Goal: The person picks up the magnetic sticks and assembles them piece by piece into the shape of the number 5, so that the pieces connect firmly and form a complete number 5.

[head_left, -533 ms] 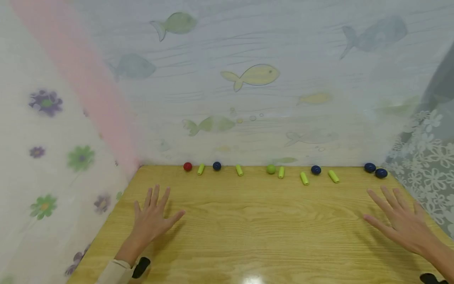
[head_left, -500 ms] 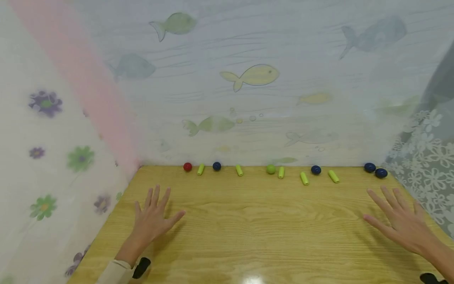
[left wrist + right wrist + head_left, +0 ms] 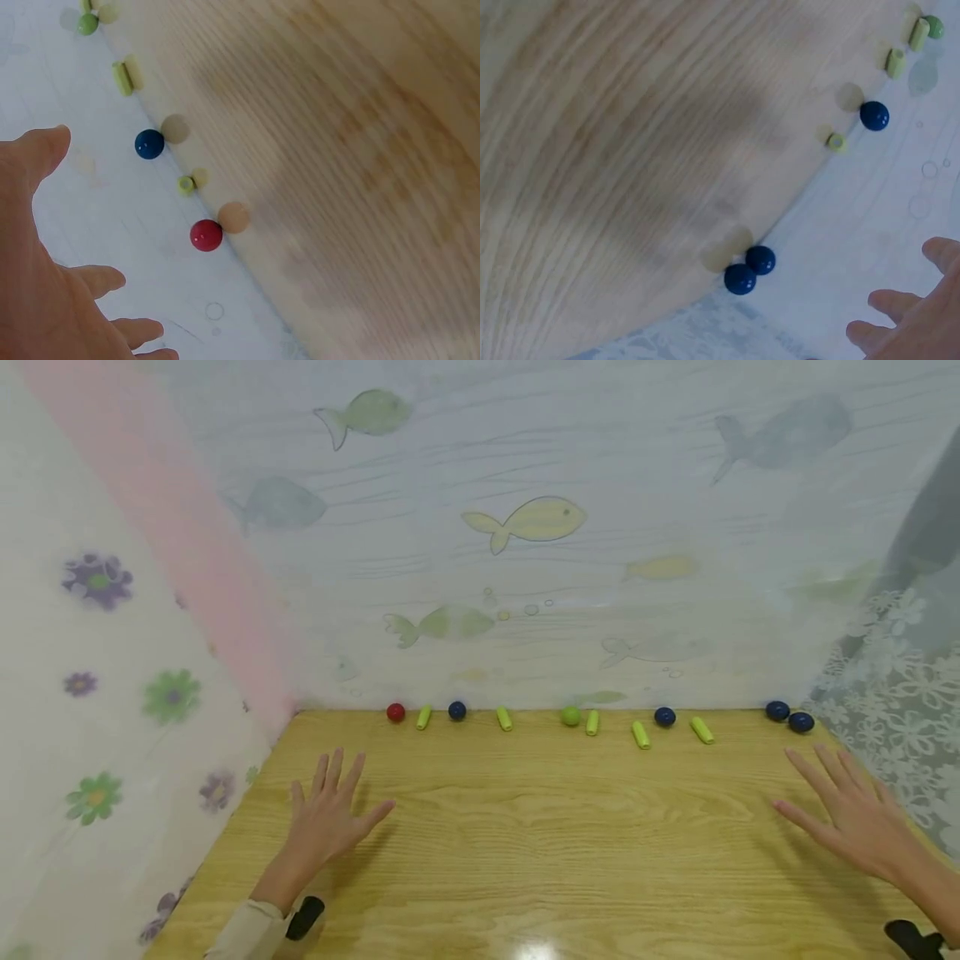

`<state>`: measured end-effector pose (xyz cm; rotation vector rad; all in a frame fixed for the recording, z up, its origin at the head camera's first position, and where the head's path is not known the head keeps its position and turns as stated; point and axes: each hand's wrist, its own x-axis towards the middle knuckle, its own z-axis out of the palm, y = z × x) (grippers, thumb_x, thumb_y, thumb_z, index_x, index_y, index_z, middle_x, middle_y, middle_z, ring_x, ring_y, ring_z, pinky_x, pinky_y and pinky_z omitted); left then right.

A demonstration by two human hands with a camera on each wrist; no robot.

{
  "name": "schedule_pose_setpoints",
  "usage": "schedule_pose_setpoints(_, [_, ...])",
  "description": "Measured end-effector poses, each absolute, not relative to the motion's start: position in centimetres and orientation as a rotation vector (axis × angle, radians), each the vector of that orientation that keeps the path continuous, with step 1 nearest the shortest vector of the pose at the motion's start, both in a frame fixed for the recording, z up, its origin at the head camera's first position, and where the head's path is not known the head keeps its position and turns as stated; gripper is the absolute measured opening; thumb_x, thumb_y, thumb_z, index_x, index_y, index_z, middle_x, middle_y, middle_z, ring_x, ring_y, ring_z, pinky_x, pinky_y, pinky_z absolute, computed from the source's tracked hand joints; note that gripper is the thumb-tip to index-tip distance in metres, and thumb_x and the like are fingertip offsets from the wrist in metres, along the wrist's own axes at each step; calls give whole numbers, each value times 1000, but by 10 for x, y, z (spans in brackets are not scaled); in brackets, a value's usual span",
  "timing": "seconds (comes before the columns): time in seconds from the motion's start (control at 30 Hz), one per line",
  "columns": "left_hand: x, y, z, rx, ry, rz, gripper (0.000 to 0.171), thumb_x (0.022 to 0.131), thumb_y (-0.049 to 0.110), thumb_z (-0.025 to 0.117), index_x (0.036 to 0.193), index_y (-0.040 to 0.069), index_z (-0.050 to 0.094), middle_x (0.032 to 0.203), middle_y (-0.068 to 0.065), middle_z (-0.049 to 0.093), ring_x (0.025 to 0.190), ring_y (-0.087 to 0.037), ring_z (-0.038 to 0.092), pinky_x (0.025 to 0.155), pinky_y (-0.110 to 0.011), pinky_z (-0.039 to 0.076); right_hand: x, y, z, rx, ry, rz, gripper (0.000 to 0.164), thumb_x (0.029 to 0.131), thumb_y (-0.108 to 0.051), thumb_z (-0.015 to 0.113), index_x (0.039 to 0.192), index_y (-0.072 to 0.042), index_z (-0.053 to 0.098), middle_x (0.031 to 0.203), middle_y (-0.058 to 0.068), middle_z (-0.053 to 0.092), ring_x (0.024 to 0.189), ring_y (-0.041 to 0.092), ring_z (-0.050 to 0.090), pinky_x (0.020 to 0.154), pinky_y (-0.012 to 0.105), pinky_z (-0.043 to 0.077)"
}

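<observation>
My left hand is over the left of the wooden table, fingers spread and holding nothing. On the right, my right hand is spread the same way, also holding nothing. Along the table's back edge lie a red ball, a dark blue ball, a green ball and several yellow-green tubes. Another dark blue ball sits further right. Two dark blue balls lie together near the back right corner, beyond my right fingertips. The red ball is among the things nearest my left hand.
A pale curtain with printed fish hangs behind the table's back edge. To the left stands a white surface with printed flowers; to the right hangs a sheer lace-patterned cloth. Black straps are at the wrists.
Both hands have shifted very slightly, a little to the right in the head view. The whole head view has also moved slightly. The balls and tubes keep their places on the table.
</observation>
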<state>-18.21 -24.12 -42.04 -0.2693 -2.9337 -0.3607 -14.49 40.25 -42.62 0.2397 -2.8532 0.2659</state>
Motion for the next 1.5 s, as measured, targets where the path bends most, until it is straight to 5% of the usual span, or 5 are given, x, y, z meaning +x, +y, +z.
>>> schedule_pose_setpoints(0.17, [-190, -236, -419, -272, -2927, -375, 88, 86, 63, 53, 151, 11, 24, 153, -26, 13, 140, -43, 8, 97, -76, 6, -167, 414, -427, 251, -2820, 369, 84, 91, -38, 61, 151, -3, 14, 147, 38, 9, 127, 62, 13, 79, 76, 21])
schedule_pose_setpoints(0.67, [-227, -223, -435, -316, -2802, -767, 75, 89, 44, 63, 145, 3, 34, 146, -29, 27, 133, -47, 23, 97, -70, 25, -242, 449, -424, 241, -2784, 652, 65, 94, -29, 59, 133, 17, 34, 126, 47, 32, 110, 63, 29, 81, 71, 25])
schedule_pose_setpoints(0.9, [-245, -220, -440, -323, -2813, -939, 68, 91, 37, 62, 142, 2, 35, 145, -26, 28, 133, -45, 22, 100, -64, 28, -264, 462, -432, 88, -2829, 734, 64, 96, -29, 54, 133, 19, 33, 126, 48, 31, 104, 61, 36, 76, 70, 33])
schedule_pose_setpoints(1.2, [-267, -213, -446, -331, -2783, -992, 59, 91, 26, 64, 138, -3, 42, 140, -27, 38, 130, -44, 31, 102, -60, 29, -273, 463, -441, -20, -2927, 840, 60, 100, -24, 45, 135, 20, 26, 132, 48, 22, 115, 65, 23, 86, 72, 27])
schedule_pose_setpoints(1.5, [-291, -191, -447, -297, -2723, -1148, 49, 90, 17, 64, 131, -6, 48, 127, -28, 49, 117, -43, 45, 94, -55, 38, -270, 463, -451, -62, -2762, 767, 30, 88, -2, 58, 108, 21, 53, 104, 44, 49, 88, 54, 47, 73, 63, 38])
